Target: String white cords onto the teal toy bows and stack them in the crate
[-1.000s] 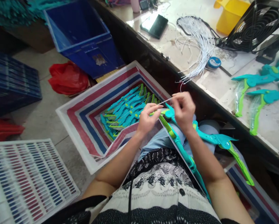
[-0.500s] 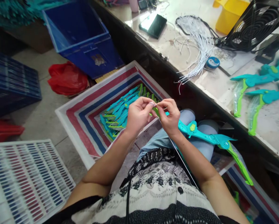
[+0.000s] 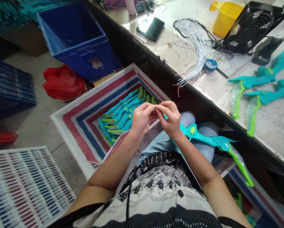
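The left hand (image 3: 141,119) and right hand (image 3: 169,119) pinch fingertip to fingertip; whatever sits between them is covered, so I cannot tell what they hold. Right of this grip, a teal plastic toy (image 3: 205,138) lies across the knees (image 3: 188,118), partly hidden behind the right hand. Below, a thin white cord (image 3: 190,169) is hard to follow. The striped crate (image 3: 72,132), left of the grip, is partly blocked by the left arm (image 3: 110,164).

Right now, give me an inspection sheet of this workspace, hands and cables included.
Surface: pale worktop, marked and speckled.
Job's things: teal-and-green piece across the lap; similar pieces in the striped crate; white strings on the worktop.
Clutter: blue tin, yellow scoop, dark slab.
Grip: left hand and right hand pinched fingertip to fingertip; anything between them hidden.
Cables: black cord near the fan.
Surroundings: blue bin, red bag.
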Tool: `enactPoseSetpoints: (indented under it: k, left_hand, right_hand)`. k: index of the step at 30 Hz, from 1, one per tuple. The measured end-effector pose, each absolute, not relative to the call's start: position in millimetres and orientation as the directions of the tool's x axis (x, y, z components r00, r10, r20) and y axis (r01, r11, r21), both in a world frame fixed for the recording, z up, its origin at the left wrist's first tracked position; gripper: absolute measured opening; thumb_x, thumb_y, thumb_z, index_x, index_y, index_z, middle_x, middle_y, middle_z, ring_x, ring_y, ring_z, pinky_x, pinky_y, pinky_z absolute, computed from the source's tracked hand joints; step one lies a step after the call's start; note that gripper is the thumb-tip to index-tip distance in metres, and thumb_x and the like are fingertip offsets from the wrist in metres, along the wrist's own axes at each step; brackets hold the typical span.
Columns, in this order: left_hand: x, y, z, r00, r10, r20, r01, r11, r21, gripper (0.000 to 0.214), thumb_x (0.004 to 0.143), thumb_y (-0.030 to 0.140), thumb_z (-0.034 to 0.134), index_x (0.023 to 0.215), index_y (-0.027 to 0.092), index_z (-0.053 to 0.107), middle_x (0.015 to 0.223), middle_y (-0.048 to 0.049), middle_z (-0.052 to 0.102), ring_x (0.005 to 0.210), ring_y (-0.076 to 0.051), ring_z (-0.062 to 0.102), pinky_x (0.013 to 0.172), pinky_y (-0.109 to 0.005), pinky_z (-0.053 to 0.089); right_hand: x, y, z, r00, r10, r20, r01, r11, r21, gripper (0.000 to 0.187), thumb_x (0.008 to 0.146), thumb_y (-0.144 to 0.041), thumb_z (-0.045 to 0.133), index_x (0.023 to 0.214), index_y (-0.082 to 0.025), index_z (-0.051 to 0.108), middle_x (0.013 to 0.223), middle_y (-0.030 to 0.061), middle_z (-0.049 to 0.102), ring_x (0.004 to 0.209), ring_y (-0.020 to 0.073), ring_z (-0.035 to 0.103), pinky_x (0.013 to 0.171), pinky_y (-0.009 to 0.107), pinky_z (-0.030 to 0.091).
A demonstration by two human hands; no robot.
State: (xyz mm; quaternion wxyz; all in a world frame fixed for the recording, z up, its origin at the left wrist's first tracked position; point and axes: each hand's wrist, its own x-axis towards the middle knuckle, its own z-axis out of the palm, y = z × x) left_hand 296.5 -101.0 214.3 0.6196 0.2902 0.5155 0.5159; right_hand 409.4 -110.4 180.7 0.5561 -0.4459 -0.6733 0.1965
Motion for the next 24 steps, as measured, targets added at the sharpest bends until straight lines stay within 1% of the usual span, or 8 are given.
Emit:
enactPoseSetpoints:
  k: [4, 7, 9, 13, 15, 17, 20, 24]
  left_hand:
    - [295.1, -97.7, 217.1, 0.009, 0.93, -0.369, -0.374, 0.345, 0.861, 0.014, 0.054, 0.025, 0.068, 0.054, 0.015, 0.057, 0.057, 0.0008, 0.063, 0.056, -0.013, 0.061, 0.06, -0.029, 0.056]
    - [290.7, -98.6, 217.1, 0.093, 0.937, -0.337, -0.312, 0.349, 0.884, 0.017, 0.055, 0.026, 0.072, 0.065, 0.013, 0.067, 0.068, -0.0033, 0.07, 0.065, -0.016, 0.066, 0.07, -0.034, 0.058]
    - [289.4, -100.7, 216.1, 0.115, 0.951, -0.287, -0.226, 0.307, 0.925, 0.022, 0.056, 0.026, 0.077, 0.072, 0.013, 0.069, 0.071, -0.0032, 0.07, 0.066, -0.016, 0.066, 0.072, -0.033, 0.057]
    - [291.6, -105.5, 215.5, 0.065, 0.983, -0.174, -0.054, 0.178, 0.983, 0.023, 0.063, 0.032, 0.077, 0.075, 0.014, 0.069, 0.067, -0.001, 0.067, 0.059, -0.013, 0.061, 0.061, -0.026, 0.052]
    - [292.5, -107.9, 216.0, 0.022, 0.988, -0.152, 0.025, 0.152, 0.988, 0.023, 0.067, 0.035, 0.076, 0.072, 0.015, 0.067, 0.06, 0.0005, 0.063, 0.052, -0.012, 0.057, 0.054, -0.025, 0.048]
    - [291.0, -110.4, 215.9, -0.02, 0.991, -0.13, 0.117, 0.132, 0.984, 0.022, 0.07, 0.037, 0.074, 0.069, 0.016, 0.066, 0.056, 0.0016, 0.059, 0.049, -0.011, 0.052, 0.05, -0.024, 0.043]
    - [282.6, -114.0, 213.1, 0.003, 0.997, -0.073, 0.251, 0.07, 0.966, 0.018, 0.072, 0.034, 0.072, 0.069, 0.017, 0.07, 0.063, -0.0002, 0.062, 0.057, -0.012, 0.054, 0.054, -0.024, 0.041]
    - [266.5, -119.5, 206.1, 0.094, 0.994, -0.062, 0.282, 0.033, 0.959, 0.017, 0.074, 0.036, 0.071, 0.075, 0.02, 0.077, 0.068, -0.0015, 0.064, 0.066, -0.014, 0.056, 0.062, -0.026, 0.044]
  right_hand:
    - [419.8, -106.2, 184.2, -0.089, 0.773, 0.628, 0.492, 0.582, -0.647, 0.017, 0.095, -0.025, 0.054, 0.095, -0.023, 0.071, 0.091, 0.0061, 0.063, 0.087, 0.0173, 0.059, 0.078, 0.034, 0.053]
    - [427.0, -101.5, 185.6, -0.119, 0.774, 0.622, 0.497, 0.589, -0.638, 0.017, 0.096, -0.024, 0.052, 0.091, -0.021, 0.068, 0.089, 0.0057, 0.063, 0.084, 0.0153, 0.06, 0.074, 0.03, 0.052]
    - [429.1, -99.9, 186.7, -0.136, 0.777, 0.614, 0.493, 0.591, -0.639, 0.016, 0.095, -0.023, 0.053, 0.087, -0.02, 0.066, 0.087, 0.0049, 0.063, 0.082, 0.0144, 0.06, 0.073, 0.029, 0.051]
    - [427.5, -101.0, 185.1, -0.065, 0.819, 0.57, 0.448, 0.534, -0.717, 0.014, 0.091, -0.021, 0.052, 0.081, -0.02, 0.062, 0.086, 0.0034, 0.063, 0.078, 0.0131, 0.059, 0.071, 0.027, 0.049]
    - [426.5, -102.8, 181.3, -0.007, 0.859, 0.513, 0.346, 0.483, -0.804, 0.013, 0.09, -0.021, 0.052, 0.081, -0.019, 0.061, 0.084, 0.0025, 0.063, 0.074, 0.0121, 0.058, 0.068, 0.026, 0.049]
    - [426.3, -105.1, 176.7, -0.003, 0.9, 0.437, 0.233, 0.425, -0.875, 0.012, 0.09, -0.023, 0.054, 0.081, -0.018, 0.061, 0.082, 0.0018, 0.062, 0.072, 0.0115, 0.058, 0.066, 0.025, 0.049]
    - [425.9, -110.4, 171.6, -0.047, 0.926, 0.376, 0.166, 0.378, -0.911, 0.014, 0.091, -0.024, 0.054, 0.08, -0.018, 0.061, 0.081, 0.0021, 0.063, 0.073, 0.0118, 0.059, 0.067, 0.025, 0.049]
    - [420.9, -120.2, 169.1, -0.071, 0.887, 0.457, 0.202, 0.462, -0.864, 0.015, 0.094, -0.024, 0.053, 0.083, -0.019, 0.061, 0.084, 0.0031, 0.063, 0.079, 0.0135, 0.059, 0.073, 0.028, 0.05]
